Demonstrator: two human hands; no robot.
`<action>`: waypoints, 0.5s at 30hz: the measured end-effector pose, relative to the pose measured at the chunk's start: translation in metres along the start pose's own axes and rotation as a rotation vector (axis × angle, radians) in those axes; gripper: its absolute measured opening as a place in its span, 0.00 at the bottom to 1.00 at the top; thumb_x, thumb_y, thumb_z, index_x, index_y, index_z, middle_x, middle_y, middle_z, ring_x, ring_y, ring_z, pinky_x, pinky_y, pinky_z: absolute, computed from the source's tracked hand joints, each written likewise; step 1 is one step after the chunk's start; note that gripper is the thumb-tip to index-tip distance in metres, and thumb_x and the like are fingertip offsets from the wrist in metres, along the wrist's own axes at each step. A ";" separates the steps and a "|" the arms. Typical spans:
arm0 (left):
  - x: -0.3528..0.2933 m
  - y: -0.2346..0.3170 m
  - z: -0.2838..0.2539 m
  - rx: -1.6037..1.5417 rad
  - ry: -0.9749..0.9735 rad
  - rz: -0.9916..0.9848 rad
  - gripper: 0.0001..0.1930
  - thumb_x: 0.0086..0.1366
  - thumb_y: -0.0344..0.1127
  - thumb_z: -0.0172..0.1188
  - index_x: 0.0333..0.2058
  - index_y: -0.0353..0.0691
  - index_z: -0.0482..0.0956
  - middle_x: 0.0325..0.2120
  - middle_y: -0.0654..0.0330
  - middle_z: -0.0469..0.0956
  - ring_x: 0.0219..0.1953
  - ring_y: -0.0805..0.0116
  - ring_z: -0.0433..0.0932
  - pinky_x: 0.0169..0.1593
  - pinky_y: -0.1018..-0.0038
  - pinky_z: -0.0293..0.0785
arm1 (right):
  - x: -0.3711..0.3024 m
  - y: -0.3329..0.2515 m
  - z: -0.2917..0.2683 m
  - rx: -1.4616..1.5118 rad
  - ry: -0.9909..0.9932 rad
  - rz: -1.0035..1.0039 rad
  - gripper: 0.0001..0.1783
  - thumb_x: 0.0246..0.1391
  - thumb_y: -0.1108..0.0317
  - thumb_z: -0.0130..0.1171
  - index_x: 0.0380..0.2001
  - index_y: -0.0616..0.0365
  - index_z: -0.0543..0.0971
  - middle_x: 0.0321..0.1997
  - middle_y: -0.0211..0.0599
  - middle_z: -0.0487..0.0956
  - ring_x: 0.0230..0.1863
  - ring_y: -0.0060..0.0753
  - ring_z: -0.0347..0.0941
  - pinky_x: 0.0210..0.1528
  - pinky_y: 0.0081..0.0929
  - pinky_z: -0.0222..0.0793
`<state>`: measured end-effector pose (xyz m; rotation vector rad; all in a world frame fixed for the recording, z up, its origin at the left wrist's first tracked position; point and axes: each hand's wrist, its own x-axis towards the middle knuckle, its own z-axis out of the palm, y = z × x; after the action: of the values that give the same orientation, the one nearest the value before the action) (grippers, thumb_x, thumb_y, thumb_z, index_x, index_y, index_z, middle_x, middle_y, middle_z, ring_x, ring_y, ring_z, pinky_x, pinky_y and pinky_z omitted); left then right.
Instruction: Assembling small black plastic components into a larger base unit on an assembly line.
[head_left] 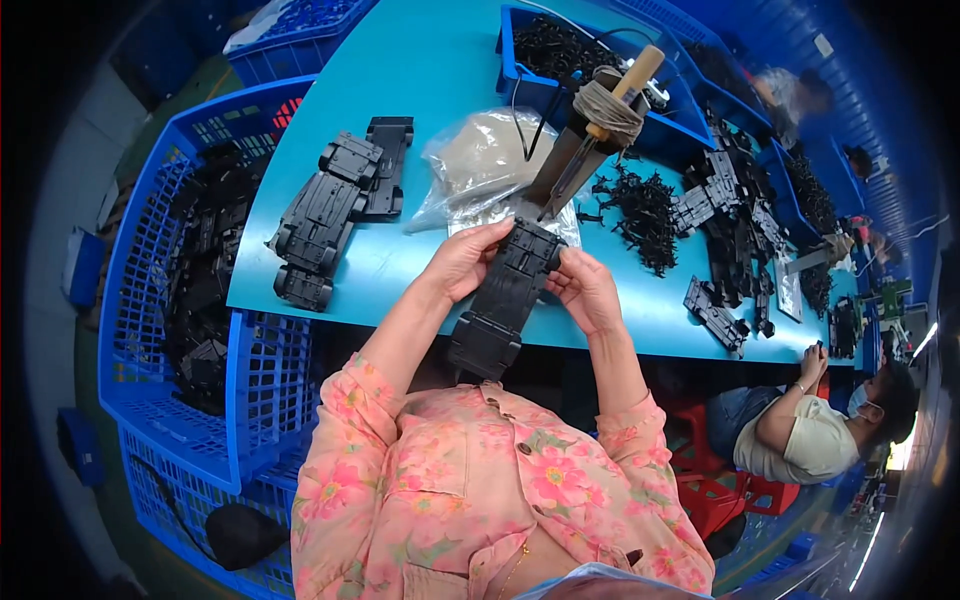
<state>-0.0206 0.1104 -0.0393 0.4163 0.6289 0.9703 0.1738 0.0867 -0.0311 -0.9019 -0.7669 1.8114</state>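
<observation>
Between my two hands is a long black plastic toy-car chassis (497,298), tilted over the table's front edge. My left hand (468,262) grips its far left edge, thumb stretched along the top. At the far right corner, my right hand (588,290) closes its fingers on the same chassis. The far end lies right below a wooden-handled tool (638,74), bound with cord to an upright brown stand (568,170). A clear plastic bag (485,160) lies behind my left hand. Several more black chassis (322,222) are piled on the table to the left.
A blue basket (235,400) full of black parts stands left of the turquoise table (370,290). Small black pieces (645,215) and more chassis lie to the right. Blue bins (530,90) line the back. A masked co-worker (810,430) sits at the right near red stools (715,500).
</observation>
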 end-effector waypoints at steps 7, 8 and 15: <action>-0.003 0.008 -0.001 0.027 0.028 0.033 0.10 0.57 0.39 0.56 0.32 0.38 0.74 0.26 0.64 0.75 0.27 0.78 0.72 0.33 0.80 0.71 | 0.002 -0.004 0.019 0.031 0.081 0.056 0.08 0.51 0.67 0.53 0.34 0.57 0.72 0.25 0.27 0.73 0.27 0.23 0.71 0.34 0.22 0.69; -0.004 0.009 0.001 0.020 0.021 0.033 0.10 0.57 0.39 0.56 0.32 0.38 0.74 0.26 0.64 0.75 0.28 0.78 0.73 0.33 0.80 0.72 | 0.002 -0.004 0.019 0.048 0.082 0.055 0.08 0.50 0.67 0.53 0.34 0.58 0.72 0.24 0.27 0.73 0.27 0.23 0.71 0.34 0.23 0.69; -0.002 0.010 -0.003 -0.010 0.039 0.044 0.11 0.56 0.39 0.57 0.32 0.38 0.75 0.27 0.63 0.75 0.29 0.77 0.74 0.33 0.79 0.72 | 0.003 -0.006 0.025 0.035 0.062 0.020 0.08 0.50 0.68 0.54 0.33 0.60 0.72 0.24 0.28 0.73 0.26 0.23 0.71 0.34 0.23 0.70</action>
<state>-0.0297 0.1137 -0.0352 0.4048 0.6517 1.0251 0.1545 0.0889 -0.0137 -0.9413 -0.6871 1.8006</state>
